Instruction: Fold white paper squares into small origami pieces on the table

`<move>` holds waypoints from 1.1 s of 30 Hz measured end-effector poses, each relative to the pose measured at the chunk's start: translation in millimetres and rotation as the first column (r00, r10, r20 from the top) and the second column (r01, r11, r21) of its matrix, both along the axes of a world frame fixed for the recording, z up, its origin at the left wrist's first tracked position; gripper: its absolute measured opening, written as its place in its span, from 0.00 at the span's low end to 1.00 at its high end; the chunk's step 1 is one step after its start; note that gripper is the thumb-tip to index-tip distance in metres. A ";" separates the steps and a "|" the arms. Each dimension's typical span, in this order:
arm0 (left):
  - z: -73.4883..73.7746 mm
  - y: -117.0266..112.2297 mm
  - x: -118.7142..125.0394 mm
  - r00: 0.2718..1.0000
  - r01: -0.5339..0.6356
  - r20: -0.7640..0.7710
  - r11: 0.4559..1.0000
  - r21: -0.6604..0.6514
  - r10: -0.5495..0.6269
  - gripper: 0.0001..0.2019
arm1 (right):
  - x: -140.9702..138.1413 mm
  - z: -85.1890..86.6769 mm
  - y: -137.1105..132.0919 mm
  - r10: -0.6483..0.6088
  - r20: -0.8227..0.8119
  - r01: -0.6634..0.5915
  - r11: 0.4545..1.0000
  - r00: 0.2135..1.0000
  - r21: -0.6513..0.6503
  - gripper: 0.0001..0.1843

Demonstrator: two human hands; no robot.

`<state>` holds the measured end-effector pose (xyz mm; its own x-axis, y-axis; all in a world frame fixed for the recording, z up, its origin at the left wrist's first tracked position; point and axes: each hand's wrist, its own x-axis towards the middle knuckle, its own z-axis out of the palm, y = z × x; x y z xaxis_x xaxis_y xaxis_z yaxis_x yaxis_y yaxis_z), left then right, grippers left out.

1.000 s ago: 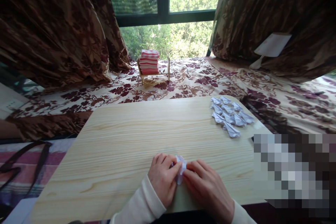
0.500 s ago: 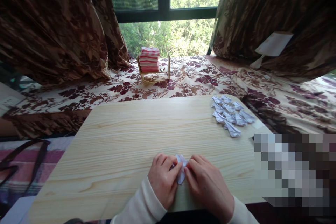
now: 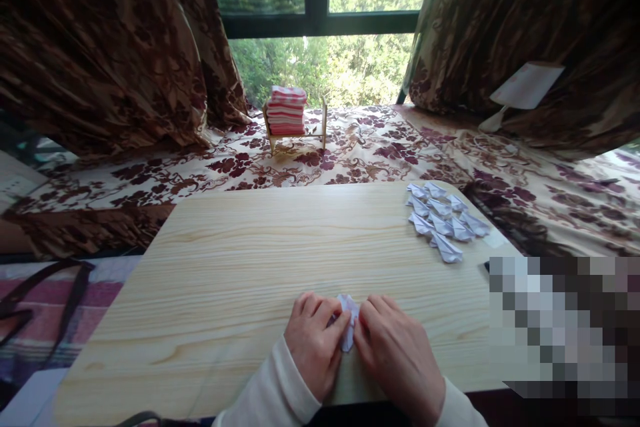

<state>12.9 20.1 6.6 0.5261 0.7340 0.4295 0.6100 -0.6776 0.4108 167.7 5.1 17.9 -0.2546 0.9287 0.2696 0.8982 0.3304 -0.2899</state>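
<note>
Low centre of frame: left hand [image 3: 315, 340] and right hand [image 3: 395, 353] pinch the small folded paper [image 3: 348, 323] between meeting fingertips, long axis running away from the wearer.

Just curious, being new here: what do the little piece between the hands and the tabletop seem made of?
Folded piece, pinched by left hand and right hand: probably thin matte white paper, by its sharp creases. Tabletop: pale wood or wood-look laminate, smooth, with long grain lines.

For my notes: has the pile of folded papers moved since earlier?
No. The pile of folded papers keeps its far right corner of the wooden table.
</note>
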 end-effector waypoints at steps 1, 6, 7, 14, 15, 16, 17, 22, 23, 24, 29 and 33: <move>-0.6 0.0 -0.1 1.000 0.001 -0.008 1.000 0.005 -0.001 0.14 | -0.3 0.1 -0.4 0.002 -0.004 -0.002 1.000 1.000 0.008 0.11; -4.0 0.4 0.5 1.000 -0.003 -0.010 1.000 0.006 0.003 0.14 | -0.9 -1.0 -1.9 0.004 -0.013 -0.004 1.000 1.000 0.019 0.11; -4.4 0.3 0.4 1.000 -0.002 -0.008 1.000 -0.002 0.002 0.15 | -0.8 -1.4 -2.1 0.005 -0.011 -0.005 1.000 1.000 0.017 0.11; -2.6 -9.4 -6.4 0.997 -0.070 0.027 0.990 0.123 0.067 0.18 | 0.4 -2.7 -3.2 0.003 -0.029 -0.003 1.000 1.000 0.010 0.11; -2.5 -11.6 -7.1 0.998 -0.067 0.022 0.988 0.138 0.065 0.18 | 0.5 -2.7 -3.1 0.004 -0.034 -0.004 1.000 0.999 0.015 0.11; -2.9 -13.5 -7.4 0.998 -0.057 0.010 0.989 0.140 0.056 0.18 | 0.6 -2.7 -3.0 0.007 -0.038 -0.006 1.000 0.999 0.020 0.11; -3.7 -15.1 -7.2 0.999 -0.046 -0.006 0.990 0.134 0.047 0.18 | 0.6 -2.7 -2.9 0.009 -0.040 -0.009 1.000 0.999 0.022 0.11; -11.0 -18.4 -1.7 0.996 -0.045 -0.076 0.991 0.128 0.055 0.15 | 1.3 -3.1 -2.2 0.002 -0.029 -0.002 1.000 1.000 0.017 0.12; -12.1 -18.7 -0.5 0.995 -0.054 -0.079 0.990 0.129 0.065 0.15 | 1.9 -3.5 -2.2 -0.006 -0.031 0.006 1.000 0.999 0.023 0.12; -13.0 -19.2 0.5 0.994 -0.063 -0.082 0.990 0.125 0.073 0.15 | 2.8 -4.0 -2.2 -0.008 -0.037 0.009 0.999 0.999 0.032 0.11; -17.2 -24.0 4.9 0.991 -0.110 -0.056 0.985 0.134 0.118 0.16 | 12.0 -7.2 -8.0 0.127 -0.048 -0.124 0.991 0.991 0.059 0.09; -21.9 -28.0 8.9 0.988 -0.152 -0.018 0.977 0.147 0.156 0.16 | 26.7 -4.8 -12.2 0.226 -0.033 -0.225 0.974 0.974 0.028 0.11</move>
<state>21.8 -7.8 -15.3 0.4258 0.7386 0.5227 0.7220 -0.6255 0.2957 194.4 -7.1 13.1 -0.4466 0.8418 0.3032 0.7892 0.5303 -0.3098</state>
